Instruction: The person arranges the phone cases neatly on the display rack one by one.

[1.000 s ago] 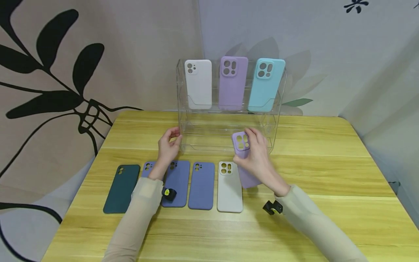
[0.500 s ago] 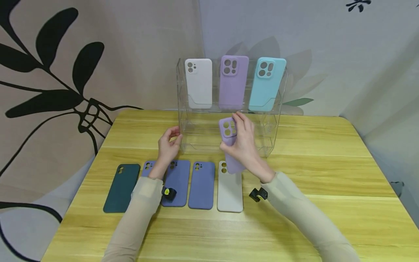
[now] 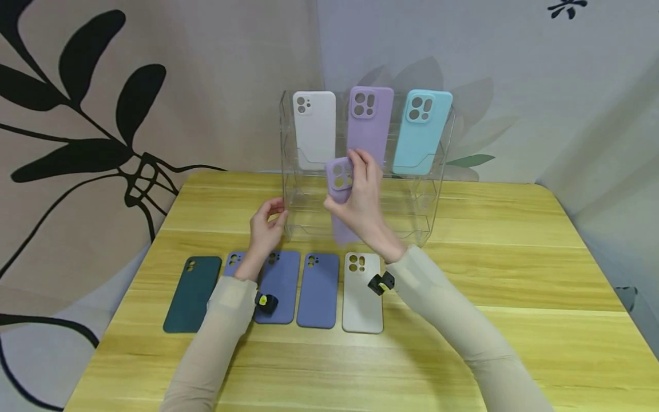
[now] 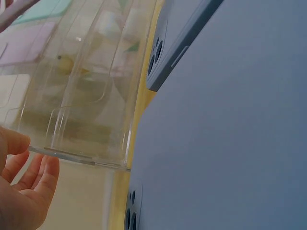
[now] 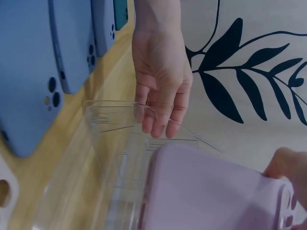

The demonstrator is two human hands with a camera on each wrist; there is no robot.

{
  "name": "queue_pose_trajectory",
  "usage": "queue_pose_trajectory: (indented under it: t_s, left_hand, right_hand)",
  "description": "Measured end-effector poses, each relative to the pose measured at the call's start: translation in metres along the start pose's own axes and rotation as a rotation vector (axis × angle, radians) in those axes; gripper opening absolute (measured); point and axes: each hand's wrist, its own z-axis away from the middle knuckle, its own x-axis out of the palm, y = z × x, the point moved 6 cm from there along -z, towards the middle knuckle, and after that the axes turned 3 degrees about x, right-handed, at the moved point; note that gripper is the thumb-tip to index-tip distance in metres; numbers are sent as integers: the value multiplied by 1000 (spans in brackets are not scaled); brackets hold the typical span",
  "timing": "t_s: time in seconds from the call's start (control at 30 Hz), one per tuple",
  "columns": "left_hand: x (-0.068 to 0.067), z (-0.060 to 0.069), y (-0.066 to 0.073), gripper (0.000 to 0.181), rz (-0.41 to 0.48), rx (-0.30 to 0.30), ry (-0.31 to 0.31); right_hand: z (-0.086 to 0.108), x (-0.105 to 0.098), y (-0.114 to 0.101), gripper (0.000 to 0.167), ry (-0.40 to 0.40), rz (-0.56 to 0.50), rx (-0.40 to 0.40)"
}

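My right hand [image 3: 364, 206] pinches a light purple phone case [image 3: 342, 231] by its sides, thumb on the left edge and fingers near the camera cutouts. The case is tilted and hangs before the lower tier of a clear acrylic display stand [image 3: 308, 189]. At the stand's left side, my left hand [image 3: 266, 233] grips the edge of the side panel between thumb and fingers, as the left wrist view shows. On the upper tier lean a white case [image 3: 316, 137], another purple case [image 3: 369, 129], partly behind my right fingers, and a turquoise case [image 3: 421, 137].
Along the table [image 3: 463, 355], in front of the stand, lies a row of cases: a dark green case [image 3: 191, 297], several blue cases [image 3: 317, 297] and an off-white case [image 3: 362, 303]. My left forearm covers part of the row. A patterned cloth [image 3: 231, 86] hangs behind.
My right hand has carried the purple case up and leftward from the row to the front of the stand, uncovering the off-white case. My left hand has stayed at the stand's side.
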Motion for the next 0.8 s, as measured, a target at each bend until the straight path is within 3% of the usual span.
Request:
queue_pose_trajectory:
  t_s: [0.43, 0.6, 0.8]
  left_hand:
    - [0, -1, -3, 27, 12, 15, 0]
    - [1, -7, -28, 27, 10, 9, 12]
    - [1, -6, -28, 28, 9, -6, 11]
  right_hand:
    - [-38, 17, -12, 80, 130, -18, -60]
    - [-50, 25, -12, 79, 167, 1, -52]
    - [-55, 37, -6, 79, 224, 10, -17]
